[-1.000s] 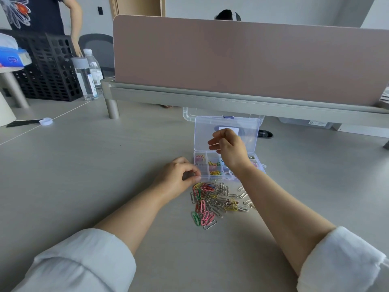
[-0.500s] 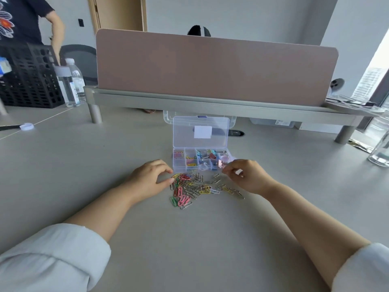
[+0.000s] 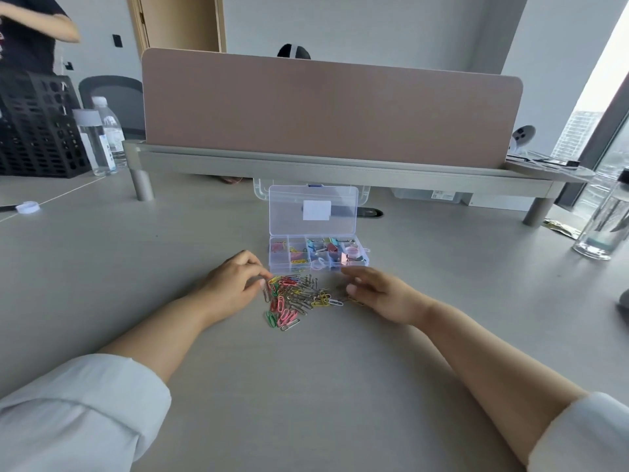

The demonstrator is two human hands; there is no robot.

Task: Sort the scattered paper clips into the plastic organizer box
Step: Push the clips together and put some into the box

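Observation:
A pile of coloured and silver paper clips (image 3: 296,298) lies on the grey table just in front of the clear plastic organizer box (image 3: 318,265), whose lid (image 3: 313,211) stands upright. Its compartments hold clips and binder clips. My left hand (image 3: 235,284) rests at the pile's left edge, fingers curled, fingertips touching the clips. My right hand (image 3: 377,292) lies at the pile's right edge, fingers spread a little over the outermost clips; I see nothing held in it.
A pink desk divider (image 3: 326,110) on a grey raised shelf (image 3: 340,173) stands behind the box. Two water bottles (image 3: 100,137) and a black crate (image 3: 34,127) are at far left, a glass bottle (image 3: 604,219) at right. A person (image 3: 27,32) stands at upper left.
My right hand came back from above the box down to the right edge of the pile. My left hand stayed at the pile's left edge. The view tilted up and widened.

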